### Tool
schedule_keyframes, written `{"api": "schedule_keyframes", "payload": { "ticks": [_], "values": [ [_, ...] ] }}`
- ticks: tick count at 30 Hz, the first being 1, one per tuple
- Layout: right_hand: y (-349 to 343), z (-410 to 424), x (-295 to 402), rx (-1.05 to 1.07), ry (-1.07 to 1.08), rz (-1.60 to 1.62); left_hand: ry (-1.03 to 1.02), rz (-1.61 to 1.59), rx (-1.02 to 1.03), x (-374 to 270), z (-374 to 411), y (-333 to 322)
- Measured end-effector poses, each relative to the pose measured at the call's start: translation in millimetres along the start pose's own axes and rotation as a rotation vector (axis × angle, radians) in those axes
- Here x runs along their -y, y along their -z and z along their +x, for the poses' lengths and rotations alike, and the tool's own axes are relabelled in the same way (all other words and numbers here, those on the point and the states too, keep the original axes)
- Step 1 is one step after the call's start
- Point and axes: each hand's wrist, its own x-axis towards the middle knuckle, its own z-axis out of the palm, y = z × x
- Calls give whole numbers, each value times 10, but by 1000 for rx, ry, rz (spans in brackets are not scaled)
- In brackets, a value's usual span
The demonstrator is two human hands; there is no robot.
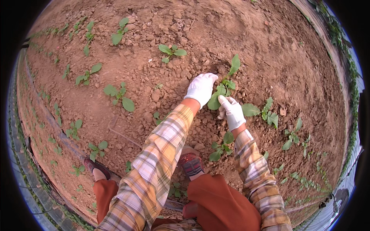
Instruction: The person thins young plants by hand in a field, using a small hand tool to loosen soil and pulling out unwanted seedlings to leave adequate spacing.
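Note:
Both my hands wear white knit gloves and meet at a leafy green seedling [228,83] rooted in brown, crumbly soil. My left hand [201,86] reaches down to the soil just left of the plant's base; its fingertips are turned away, so whether they grip anything is hidden. On the near side, my right hand [230,111] has thumb and fingers pinched at the edge of the seedling's broad lower leaf [215,99]. Another seedling [266,112] stands just right of my right hand, and one more [222,147] grows nearer to me, between my forearms.
More seedlings stand in rows at left, such as this one [120,96], and at lower right. My shoe [190,163] rests on the soil near several of them. A thin hose or cord [125,137] lies left of my left forearm. Plastic sheeting [345,179] edges the plot at right.

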Motion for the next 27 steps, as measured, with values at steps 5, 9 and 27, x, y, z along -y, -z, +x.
{"api": "schedule_keyframes", "payload": {
  "ticks": [5,9,27],
  "values": [
    [-30,-176,-72,21,-55,-78,16,-19,30,7,-254,186],
    [-123,-337,-213,114,-94,-117,121,-83,-16,43,-763,445],
    [-947,-734,-440,352,-128,-306,527,-442,58,-831,-4369,2310]
  ]
}}
